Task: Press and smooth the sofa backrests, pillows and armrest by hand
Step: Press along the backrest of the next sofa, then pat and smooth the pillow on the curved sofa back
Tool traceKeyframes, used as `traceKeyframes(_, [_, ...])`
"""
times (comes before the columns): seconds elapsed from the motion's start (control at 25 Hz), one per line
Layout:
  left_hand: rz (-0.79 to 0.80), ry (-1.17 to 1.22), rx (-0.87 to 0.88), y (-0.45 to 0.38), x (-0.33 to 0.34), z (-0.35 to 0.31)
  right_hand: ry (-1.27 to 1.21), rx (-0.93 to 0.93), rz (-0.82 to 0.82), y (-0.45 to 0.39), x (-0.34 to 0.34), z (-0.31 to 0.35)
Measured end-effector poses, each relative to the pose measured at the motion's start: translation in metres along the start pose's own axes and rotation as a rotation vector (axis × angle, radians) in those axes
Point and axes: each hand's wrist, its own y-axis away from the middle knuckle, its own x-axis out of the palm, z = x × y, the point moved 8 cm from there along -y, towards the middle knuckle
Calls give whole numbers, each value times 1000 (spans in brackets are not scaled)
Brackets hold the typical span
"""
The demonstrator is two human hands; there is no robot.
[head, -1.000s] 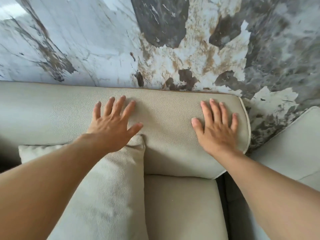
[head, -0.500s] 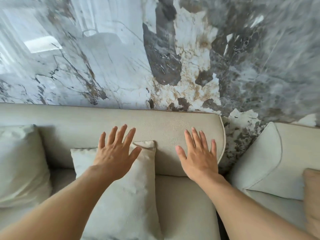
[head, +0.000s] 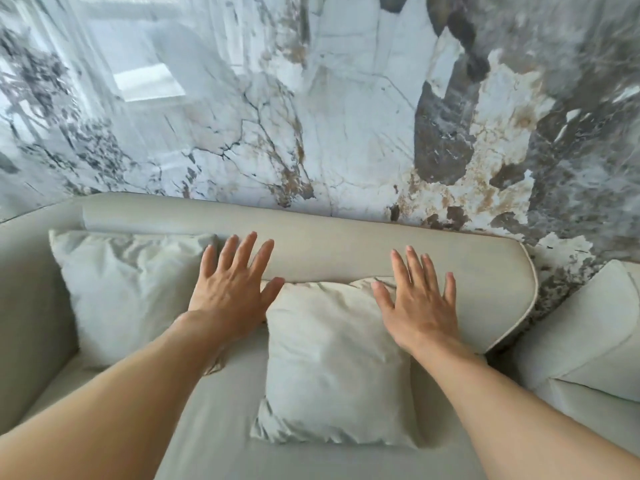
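Left hand point(head: 230, 289), right hand point(head: 420, 306): fingers spread flat, nothing grasped, beige rounded leather backrest point(head: 346, 251) beneath fingertips; recommend even, overlapping palm strokes.

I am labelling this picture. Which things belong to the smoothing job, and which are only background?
Job: left hand, right hand, backrest, middle pillow, left pillow, armrest.
Background: marble wall, neighbouring sofa.

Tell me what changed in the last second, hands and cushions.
Both hands slid leftward along the backrest. The left hand now lies between the two pillows; the right hand overlaps the middle pillow. A second pillow came into view. Both palms remain open and flat; nothing was grasped.
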Motion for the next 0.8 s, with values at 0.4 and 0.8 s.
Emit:
traceKeyframes(0.4, [15, -19, -167, 26, 3, 190, -32, -145, 8, -19, 34, 184])
traceKeyframes(0.8, [42, -127, -283, -3, 17, 292, -95, -274, 44, -77, 84, 297])
